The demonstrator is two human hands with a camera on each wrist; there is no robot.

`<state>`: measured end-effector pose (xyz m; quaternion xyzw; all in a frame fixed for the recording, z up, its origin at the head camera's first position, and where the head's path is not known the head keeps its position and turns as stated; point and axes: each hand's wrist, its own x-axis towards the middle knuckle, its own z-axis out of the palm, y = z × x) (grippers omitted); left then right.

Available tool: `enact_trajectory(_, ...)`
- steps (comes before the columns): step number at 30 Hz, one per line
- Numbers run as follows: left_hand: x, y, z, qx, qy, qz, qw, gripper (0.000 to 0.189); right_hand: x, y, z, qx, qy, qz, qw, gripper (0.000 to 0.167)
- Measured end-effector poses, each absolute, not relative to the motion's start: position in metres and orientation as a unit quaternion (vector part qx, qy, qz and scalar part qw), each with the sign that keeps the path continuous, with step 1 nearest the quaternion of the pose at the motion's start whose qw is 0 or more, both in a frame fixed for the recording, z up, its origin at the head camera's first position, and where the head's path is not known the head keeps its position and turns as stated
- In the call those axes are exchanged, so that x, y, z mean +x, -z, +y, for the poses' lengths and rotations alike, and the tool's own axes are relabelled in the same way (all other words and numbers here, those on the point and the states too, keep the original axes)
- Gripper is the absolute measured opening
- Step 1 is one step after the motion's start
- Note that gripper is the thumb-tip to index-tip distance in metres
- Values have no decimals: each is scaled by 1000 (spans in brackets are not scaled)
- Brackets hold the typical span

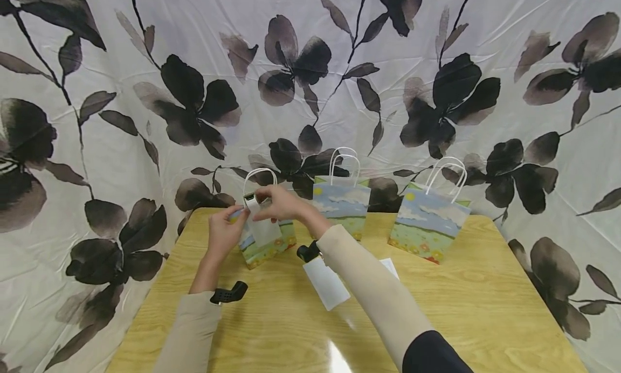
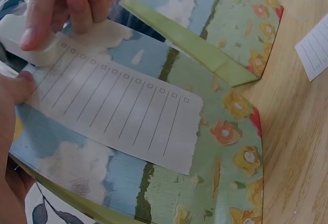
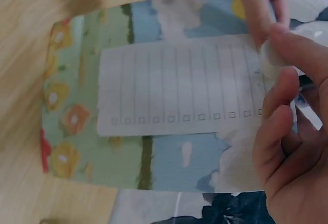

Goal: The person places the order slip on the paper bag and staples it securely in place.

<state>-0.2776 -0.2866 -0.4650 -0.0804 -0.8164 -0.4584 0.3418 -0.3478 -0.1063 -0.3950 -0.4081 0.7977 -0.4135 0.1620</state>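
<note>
A paper gift bag with a painted sky and flower meadow stands at the left of the table, its white twisted handle above. Against its front lies a white checklist slip with ruled lines and small boxes. My left hand pinches the slip and the bag's top edge, thumb in front and fingers behind. My right hand grips a small white stapler, whose rounded end sits over the slip's top end at the bag rim. The stapler's far part is hidden behind the fingers.
Two matching gift bags stand to the right along the table's back. Another white slip lies on the wooden table, with a further slip partly behind the right sleeve. A floral cloth hangs behind.
</note>
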Motion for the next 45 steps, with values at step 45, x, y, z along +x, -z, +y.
enact_trajectory(45,-276,464,-283,-89,458,-823,325,8,-353,422,-110,-467,341,815,-29,34)
